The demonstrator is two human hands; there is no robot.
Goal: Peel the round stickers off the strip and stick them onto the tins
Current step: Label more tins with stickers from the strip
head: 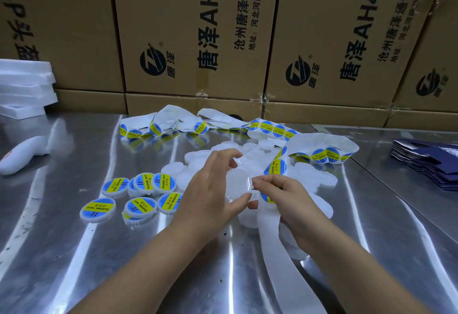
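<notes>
My left hand (213,184) grips a plain white round tin (239,182) between thumb and fingers, just above the metal table (74,251). My right hand (285,199) pinches the white sticker strip (277,246) at the tin's right edge, where a blue and yellow round sticker (276,167) shows above my fingers. The strip's bare backing trails toward me, and its stickered part (272,127) loops across the back of the table. Several labelled tins (141,194) lie to the left. A heap of unlabelled white tins (317,179) sits behind and to the right of my hands.
Stacked cardboard boxes (193,36) wall off the back edge. White foam trays (24,85) are piled at the far left, with a white handheld device (22,155) lying in front of them. A stack of dark blue flat cartons (428,165) sits at the right.
</notes>
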